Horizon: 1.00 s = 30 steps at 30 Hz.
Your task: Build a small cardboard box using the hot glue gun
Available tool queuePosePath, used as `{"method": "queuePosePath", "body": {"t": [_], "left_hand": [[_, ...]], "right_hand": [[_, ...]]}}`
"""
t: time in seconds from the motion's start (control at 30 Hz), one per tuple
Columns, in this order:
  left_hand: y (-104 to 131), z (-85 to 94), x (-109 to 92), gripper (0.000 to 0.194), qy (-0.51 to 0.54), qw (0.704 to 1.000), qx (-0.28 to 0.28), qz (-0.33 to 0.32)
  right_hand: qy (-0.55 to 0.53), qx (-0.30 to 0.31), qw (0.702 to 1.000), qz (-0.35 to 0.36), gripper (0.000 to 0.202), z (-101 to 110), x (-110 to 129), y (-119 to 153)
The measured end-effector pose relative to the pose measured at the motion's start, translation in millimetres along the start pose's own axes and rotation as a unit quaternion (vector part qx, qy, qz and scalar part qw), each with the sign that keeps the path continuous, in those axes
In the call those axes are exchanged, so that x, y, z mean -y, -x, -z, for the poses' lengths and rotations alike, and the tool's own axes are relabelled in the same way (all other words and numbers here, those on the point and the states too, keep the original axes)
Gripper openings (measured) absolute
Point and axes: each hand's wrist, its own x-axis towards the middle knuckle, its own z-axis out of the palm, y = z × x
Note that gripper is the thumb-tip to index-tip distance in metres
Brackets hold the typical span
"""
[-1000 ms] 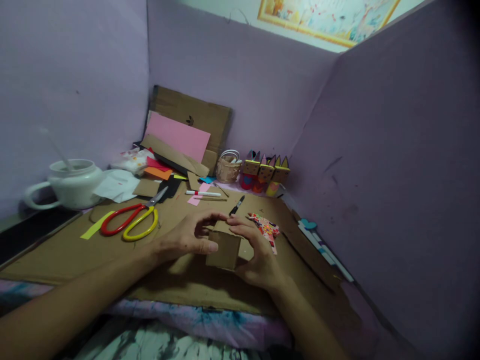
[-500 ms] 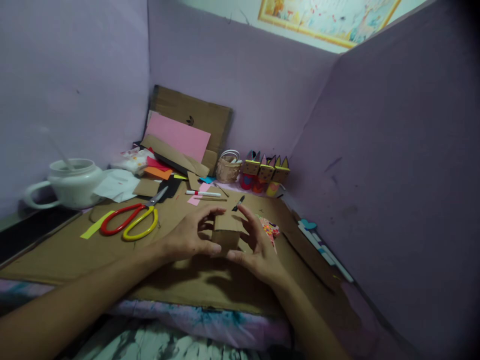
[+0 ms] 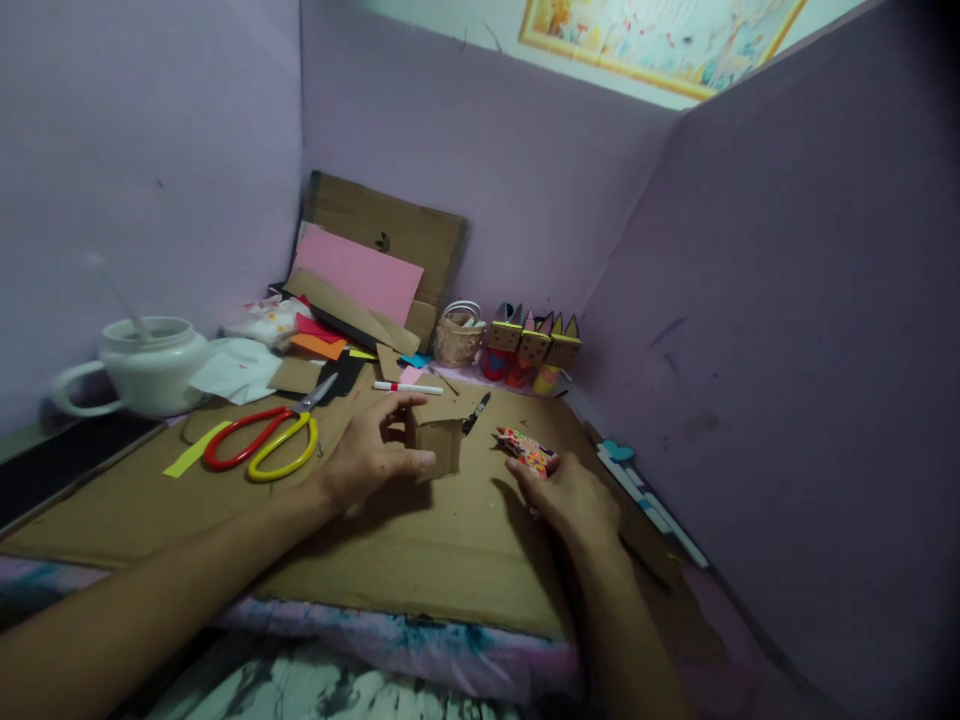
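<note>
My left hand (image 3: 367,455) grips a small folded cardboard box (image 3: 439,447) by its left side, thumb in front and fingers behind, above the brown cardboard sheet. On the right, my right hand (image 3: 581,500) is closed around a floral-patterned glue gun (image 3: 529,452), its dark pointed tip facing left toward the box. A gap separates tip and box. Part of the glue gun is hidden by my hand. Behind the box lies a black pen-like tool (image 3: 477,410). Left of my left hand rest scissors (image 3: 264,440) with one red and one yellow handle.
The cardboard sheet (image 3: 420,570) covers the table. A white pot (image 3: 150,370) and a dark flat panel (image 3: 67,470) stand left. Behind are a marker (image 3: 409,387), paper scraps, a small basket (image 3: 459,335) and eared cups (image 3: 534,345). White sticks (image 3: 645,495) line the right wall.
My right hand has let go of the cardboard box, moved right and taken hold of the floral glue gun. My left hand keeps the box, now slightly farther left and turned.
</note>
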Motion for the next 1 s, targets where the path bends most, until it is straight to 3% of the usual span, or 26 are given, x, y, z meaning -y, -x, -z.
{"method": "queuePosePath", "body": {"t": [0.23,0.3,0.4,0.5,0.63,1.0], "left_hand": [[0.1,0.0,-0.2,0.068,0.029,0.999,-0.006,0.016],[-0.2,-0.6,-1.5,0.068,0.039,0.999,-0.019,0.015],[-1.3,-1.9,-3.6,0.07,0.048,0.998,-0.039,0.024],[-3.2,-2.5,-3.7,0.071,0.054,0.996,-0.059,0.03],[-5.9,-1.2,-0.7,0.072,0.033,0.996,-0.081,0.021],[-5.4,-2.4,1.5,0.075,0.003,0.996,-0.091,0.016]], "right_hand": [[-0.155,0.105,0.982,0.02,0.026,-5.9,-2.7,-0.5],[-0.24,0.125,0.962,0.025,0.019,-7.1,1.7,4.0],[-0.352,0.122,0.927,0.047,0.026,-7.1,11.0,13.9],[-0.43,0.129,0.89,0.074,0.038,-6.6,18.6,24.6],[-0.495,0.17,0.842,0.128,0.037,-9.1,21.7,35.5],[-0.475,0.164,0.847,0.176,0.033,-23.4,19.7,39.9]]}}
